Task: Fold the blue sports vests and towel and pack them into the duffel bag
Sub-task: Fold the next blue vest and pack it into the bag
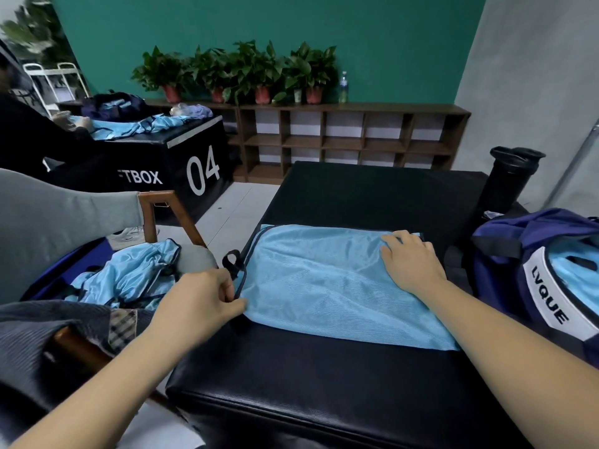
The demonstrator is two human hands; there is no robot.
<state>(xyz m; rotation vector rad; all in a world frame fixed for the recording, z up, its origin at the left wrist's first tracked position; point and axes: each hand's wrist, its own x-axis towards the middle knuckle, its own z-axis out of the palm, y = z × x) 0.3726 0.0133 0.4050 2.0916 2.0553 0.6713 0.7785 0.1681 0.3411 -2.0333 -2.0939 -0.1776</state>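
on the black pad (pixel 324 384), left hand (pixel 197 299) pinches the vest (pixel 324 286) trim, right hand (pixel 411 264) presses flat-fingered; slick mesh may slide, skewing the fold.

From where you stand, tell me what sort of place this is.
Probably a gym or sports training room: a black padded box marked 04, a shelf of open cubbies, and a blue mesh vest beside a duffel bag.

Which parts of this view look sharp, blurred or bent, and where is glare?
Head view: vest, left hand and right hand are sharp; the tree at top left is smeared; the wide lens tilts the shelf and grey wall; soft sheen lies along the near edge of the pad.
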